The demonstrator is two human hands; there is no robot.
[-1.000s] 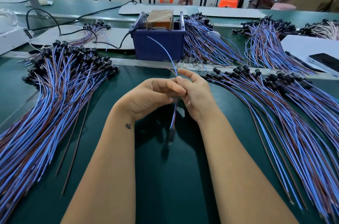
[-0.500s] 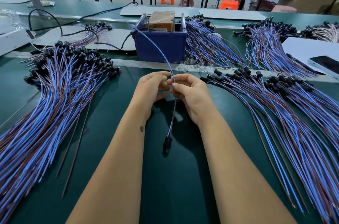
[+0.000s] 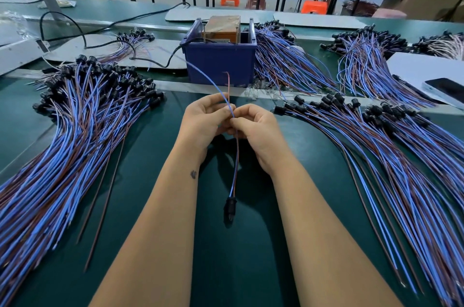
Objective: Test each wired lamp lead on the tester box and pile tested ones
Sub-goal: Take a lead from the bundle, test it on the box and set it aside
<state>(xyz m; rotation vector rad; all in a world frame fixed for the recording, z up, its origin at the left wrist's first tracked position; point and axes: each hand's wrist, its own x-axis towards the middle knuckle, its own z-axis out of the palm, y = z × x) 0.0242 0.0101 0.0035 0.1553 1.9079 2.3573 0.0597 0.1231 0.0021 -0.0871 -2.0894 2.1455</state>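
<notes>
the lamp lead (image 3: 235, 171) hangs betw. both hands above the middle of the green table (image 3: 251, 256), its black socket (image 3: 230, 206) at the lower end, near the table surface. the blue wire and the brown wire rise apart above the hands, toward the blue tester box (image 3: 221, 65), not touching it. left hand (image 3: 204, 122) has fingers curled and pinches the wires near the top; right hand (image 3: 258, 131) pinches them just beside, fingertips of the two hands touching. big pile of leads (image 3: 62, 143) lies on the left, w/ sockets at the far end; another pile (image 3: 389, 156) spreads on the right. further piles lie behind, beside the box. a phone (image 3: 444, 89) lies far right.
</notes>
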